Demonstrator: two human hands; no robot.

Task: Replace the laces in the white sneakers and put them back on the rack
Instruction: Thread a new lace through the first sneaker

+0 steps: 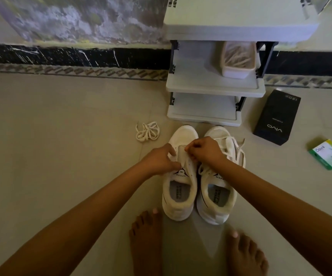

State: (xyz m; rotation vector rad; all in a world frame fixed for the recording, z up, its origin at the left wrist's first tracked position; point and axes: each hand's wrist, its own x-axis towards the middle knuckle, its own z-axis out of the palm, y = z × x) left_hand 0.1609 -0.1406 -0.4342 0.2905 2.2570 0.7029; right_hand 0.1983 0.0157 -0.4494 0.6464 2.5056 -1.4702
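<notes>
Two white sneakers stand side by side on the floor, toes toward the rack. My left hand (161,159) grips the left flap of the left sneaker (178,198) near the tongue. My right hand (205,149) pinches something small and white at the top of that shoe's eyelets, apparently a lace end. The right sneaker (217,198) has its lace (238,154) threaded and hanging loose over its right side. A loose white lace (147,132) lies bundled on the floor to the left of the shoes.
A grey shoe rack (215,86) stands just beyond the sneakers, with a white tub (238,71) of laces on its middle shelf. A black phone box (276,118) and a green packet (328,154) lie on the floor to the right. My bare feet (147,240) are right behind the shoes.
</notes>
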